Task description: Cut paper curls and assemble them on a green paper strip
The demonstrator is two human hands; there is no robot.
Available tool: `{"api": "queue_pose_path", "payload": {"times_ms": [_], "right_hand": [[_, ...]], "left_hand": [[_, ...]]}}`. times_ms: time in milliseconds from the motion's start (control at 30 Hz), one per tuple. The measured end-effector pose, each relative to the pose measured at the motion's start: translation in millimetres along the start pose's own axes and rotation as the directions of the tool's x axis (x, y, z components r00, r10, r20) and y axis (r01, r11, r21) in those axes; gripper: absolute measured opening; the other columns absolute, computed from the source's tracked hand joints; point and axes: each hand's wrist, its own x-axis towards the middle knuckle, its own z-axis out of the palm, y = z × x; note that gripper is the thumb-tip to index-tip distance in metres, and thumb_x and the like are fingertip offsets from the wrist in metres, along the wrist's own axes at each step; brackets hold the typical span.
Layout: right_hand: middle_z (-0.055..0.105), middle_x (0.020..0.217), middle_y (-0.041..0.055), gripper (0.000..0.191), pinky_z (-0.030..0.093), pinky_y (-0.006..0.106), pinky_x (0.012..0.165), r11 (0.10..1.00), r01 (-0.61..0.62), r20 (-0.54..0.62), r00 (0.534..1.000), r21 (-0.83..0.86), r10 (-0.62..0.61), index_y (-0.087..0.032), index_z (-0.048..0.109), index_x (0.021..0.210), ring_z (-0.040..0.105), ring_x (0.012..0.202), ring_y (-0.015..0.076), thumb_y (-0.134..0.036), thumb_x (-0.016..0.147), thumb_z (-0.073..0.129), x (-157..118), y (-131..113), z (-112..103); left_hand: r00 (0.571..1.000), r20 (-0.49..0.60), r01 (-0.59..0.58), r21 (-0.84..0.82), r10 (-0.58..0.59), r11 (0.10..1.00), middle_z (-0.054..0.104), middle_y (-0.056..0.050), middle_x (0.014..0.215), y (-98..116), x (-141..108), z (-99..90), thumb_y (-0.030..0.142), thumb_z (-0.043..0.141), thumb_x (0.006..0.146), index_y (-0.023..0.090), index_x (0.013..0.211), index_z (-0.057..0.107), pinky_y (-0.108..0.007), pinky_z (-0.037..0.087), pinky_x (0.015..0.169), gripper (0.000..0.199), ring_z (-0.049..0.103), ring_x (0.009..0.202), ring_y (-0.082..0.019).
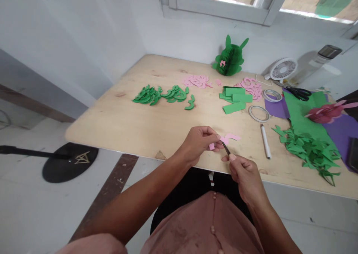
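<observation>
Near the table's front edge, my left hand [203, 144] pinches a pink paper cutout [225, 138], whose curved strip sticks out to the right. My right hand [244, 170] grips a thin dark tool with a pointed tip [225, 148]; its exact kind is unclear. The tip reaches the pink paper beside my left fingertips, and the contact point is partly hidden by the fingers. Beyond the hands lie green paper strips [234, 108], while a white pen [265, 141] rests to the right of them.
Green scalloped cutouts [147, 95] and pink cutouts [195, 81] lie across the table [112, 127]. A green paper honeycomb figure [229, 58] stands against the wall. Rightward are tape rolls [259, 113], black scissors [299, 93], green scraps [310, 147], a pink paper figure [327, 113] and a small fan [283, 68].
</observation>
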Motion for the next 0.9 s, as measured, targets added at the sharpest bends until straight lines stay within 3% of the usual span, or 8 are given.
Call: {"api": "queue_pose_path", "payload": {"times_ms": [900], "right_hand": [[0.023, 0.048, -0.0085, 0.04, 0.009, 0.023, 0.041, 0.999, -0.012, 0.052, 0.999, 0.04, 0.01, -0.012, 0.068, 0.075, 0.016, 0.044, 0.0053, -0.052, 0.073, 0.066, -2.8, -2.3, -1.0]], "left_hand": [[1.0, 0.009, 0.021, -0.038, -0.021, 0.999, 0.067, -0.004, 0.061, 1.2, 3.1, -3.6, 0.019, 0.071, 0.065, 0.013, 0.063, 0.059, -0.026, 0.052, 0.062, 0.014, 0.065, 0.059, -0.014]]}}
